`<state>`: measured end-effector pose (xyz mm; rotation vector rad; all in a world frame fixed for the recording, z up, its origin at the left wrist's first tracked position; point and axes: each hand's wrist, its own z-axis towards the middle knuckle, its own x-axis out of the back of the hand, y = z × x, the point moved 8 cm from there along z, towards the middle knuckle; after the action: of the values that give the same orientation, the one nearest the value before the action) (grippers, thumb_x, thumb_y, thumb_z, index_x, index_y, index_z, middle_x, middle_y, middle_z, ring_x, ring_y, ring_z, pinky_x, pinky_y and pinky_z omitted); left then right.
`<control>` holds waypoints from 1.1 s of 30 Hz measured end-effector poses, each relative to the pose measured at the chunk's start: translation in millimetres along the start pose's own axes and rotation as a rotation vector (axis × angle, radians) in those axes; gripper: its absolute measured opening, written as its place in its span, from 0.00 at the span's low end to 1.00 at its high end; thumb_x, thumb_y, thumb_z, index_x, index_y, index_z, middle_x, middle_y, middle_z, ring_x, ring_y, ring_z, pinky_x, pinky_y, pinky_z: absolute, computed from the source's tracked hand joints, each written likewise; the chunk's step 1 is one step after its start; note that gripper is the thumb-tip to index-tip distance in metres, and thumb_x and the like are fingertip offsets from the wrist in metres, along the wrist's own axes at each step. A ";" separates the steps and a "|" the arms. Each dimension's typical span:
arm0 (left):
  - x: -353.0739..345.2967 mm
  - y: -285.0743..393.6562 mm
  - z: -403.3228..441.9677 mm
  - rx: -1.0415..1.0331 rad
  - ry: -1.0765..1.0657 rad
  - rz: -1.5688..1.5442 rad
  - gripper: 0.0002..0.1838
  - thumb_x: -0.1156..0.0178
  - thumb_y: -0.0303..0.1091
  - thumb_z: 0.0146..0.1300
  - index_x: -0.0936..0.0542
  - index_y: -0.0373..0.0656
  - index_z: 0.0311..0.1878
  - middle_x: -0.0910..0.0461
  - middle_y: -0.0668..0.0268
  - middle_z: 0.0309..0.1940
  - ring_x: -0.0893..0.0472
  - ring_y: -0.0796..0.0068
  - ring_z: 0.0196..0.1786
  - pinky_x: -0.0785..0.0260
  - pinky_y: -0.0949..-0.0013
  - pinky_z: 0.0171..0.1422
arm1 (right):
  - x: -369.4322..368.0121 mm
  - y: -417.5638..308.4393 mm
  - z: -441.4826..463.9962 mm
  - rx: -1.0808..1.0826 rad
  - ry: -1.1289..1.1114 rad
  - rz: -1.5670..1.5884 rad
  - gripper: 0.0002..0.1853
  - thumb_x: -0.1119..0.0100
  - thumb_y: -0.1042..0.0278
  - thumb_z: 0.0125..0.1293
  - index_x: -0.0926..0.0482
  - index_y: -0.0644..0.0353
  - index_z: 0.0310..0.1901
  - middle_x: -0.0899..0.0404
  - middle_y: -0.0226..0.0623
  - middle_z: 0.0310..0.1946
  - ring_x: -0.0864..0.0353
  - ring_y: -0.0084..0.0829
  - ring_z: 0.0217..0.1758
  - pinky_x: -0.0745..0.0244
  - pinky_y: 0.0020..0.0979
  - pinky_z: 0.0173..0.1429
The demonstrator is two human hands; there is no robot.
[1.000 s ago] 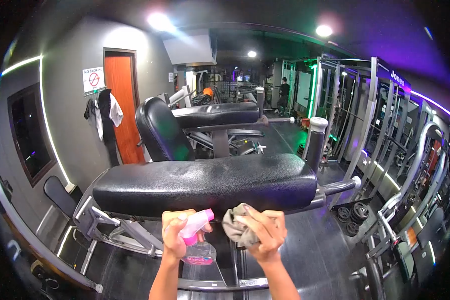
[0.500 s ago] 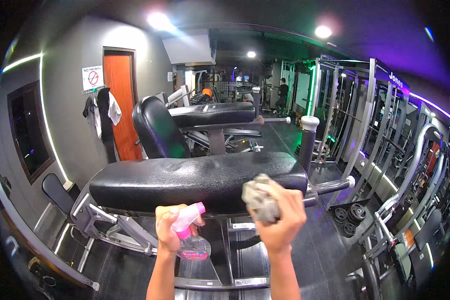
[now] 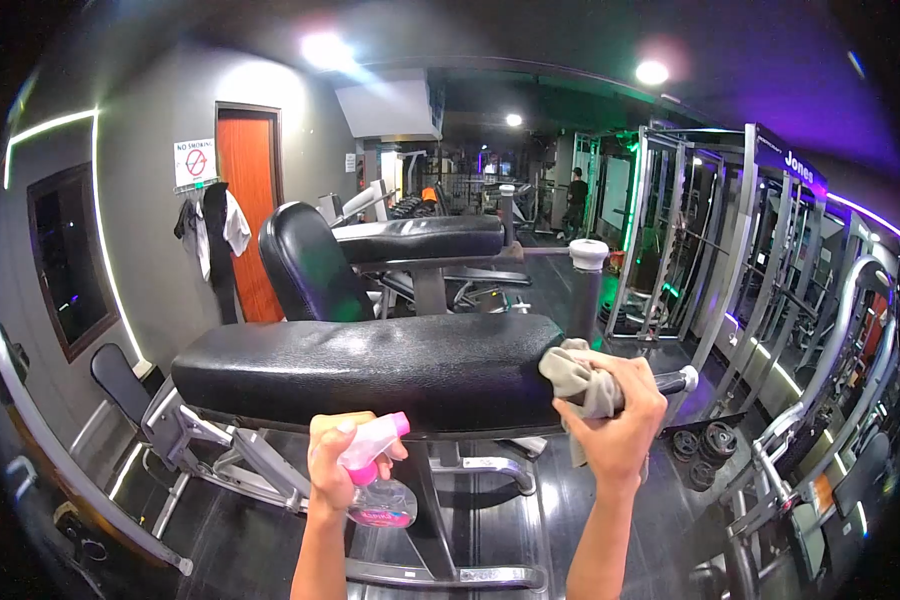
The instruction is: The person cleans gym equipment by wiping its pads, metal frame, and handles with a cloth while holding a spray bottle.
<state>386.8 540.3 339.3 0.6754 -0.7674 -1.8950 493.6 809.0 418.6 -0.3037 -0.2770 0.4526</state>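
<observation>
My left hand (image 3: 334, 462) is wrapped round the neck of a spray bottle (image 3: 382, 502), a clear one with a pink and white trigger head and some pink on its lower part. It is held upright in front of a long black padded bench (image 3: 370, 365). A crumpled grey-beige cloth (image 3: 578, 384) is gripped in my right hand (image 3: 625, 415), at the right end of the pad. The cloth appears to touch the pad's end there.
Behind the bench stand a black backrest (image 3: 312, 262) and a second pad (image 3: 420, 238). A post with a white cap (image 3: 588, 256) rises at the right. Weight plates (image 3: 715, 440) lie on the floor near a rack (image 3: 740, 230). A person (image 3: 577, 202) stands far back.
My right hand has moved right with the cloth, from the pad's upper face to its right end. The left hand with the spray bottle has barely moved. The view has shifted slightly.
</observation>
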 end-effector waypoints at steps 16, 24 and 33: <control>-51.1 -20.0 1.5 -0.081 0.008 0.073 0.34 0.57 0.52 0.65 0.17 0.27 0.25 0.18 0.53 0.21 0.23 0.72 0.16 0.32 0.73 0.20 | -19.8 11.3 -62.8 0.345 0.093 0.037 0.22 0.29 0.71 0.38 0.09 0.43 0.40 0.12 0.19 0.43 0.28 0.26 0.35 0.29 0.24 0.35; -40.6 -9.4 -5.5 -0.024 0.143 0.153 0.34 0.58 0.52 0.63 0.18 0.27 0.24 0.19 0.53 0.20 0.23 0.69 0.16 0.32 0.72 0.20 | -14.7 5.9 -3.6 0.187 0.068 0.246 0.22 0.26 0.75 0.38 0.13 0.57 0.41 0.13 0.36 0.39 0.21 0.35 0.37 0.30 0.32 0.45; -33.2 -8.2 -24.7 -0.024 0.109 0.112 0.35 0.58 0.53 0.64 0.18 0.26 0.26 0.18 0.48 0.22 0.22 0.66 0.17 0.30 0.71 0.20 | -36.0 31.9 -106.4 0.143 0.124 0.247 0.21 0.28 0.67 0.41 0.10 0.45 0.43 0.13 0.27 0.45 0.25 0.29 0.35 0.31 0.31 0.42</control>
<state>413.3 567.8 321.5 0.7009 -0.6980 -1.7480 485.0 795.7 302.9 -0.2254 -0.0845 0.6907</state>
